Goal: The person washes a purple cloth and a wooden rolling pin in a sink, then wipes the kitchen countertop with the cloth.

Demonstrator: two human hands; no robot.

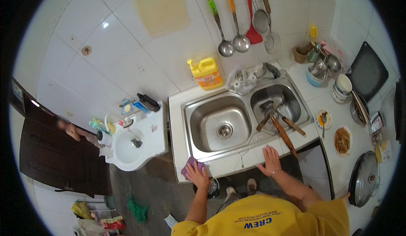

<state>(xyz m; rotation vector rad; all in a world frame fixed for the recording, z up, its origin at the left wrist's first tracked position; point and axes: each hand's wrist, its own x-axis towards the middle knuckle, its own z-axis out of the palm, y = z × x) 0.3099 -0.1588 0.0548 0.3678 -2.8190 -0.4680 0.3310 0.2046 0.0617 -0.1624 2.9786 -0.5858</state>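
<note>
My left hand [197, 177] holds a purple cloth [186, 167] against the front left corner of the tiled counter [220, 165], its fingers lying over the cloth. My right hand [270, 162] rests at the counter's front edge, fingers spread and nothing in them. Between and beyond my hands is a double steel sink [186, 122]. Its left basin [211, 117] shows a bare drain. Several long-handled utensils [282, 132] lean in the right basin, one brown wooden handle sticking out over the front edge near my right hand.
A yellow jug [206, 73] stands behind the sink beside the faucet [241, 81]. Ladles [226, 48] and strainers hang on the wall. To the right are bowls [342, 86], a plate of brown strips [342, 140] and a lidded pan [364, 179]. A white washbasin [141, 149] stands left; another person [75, 131] is beyond.
</note>
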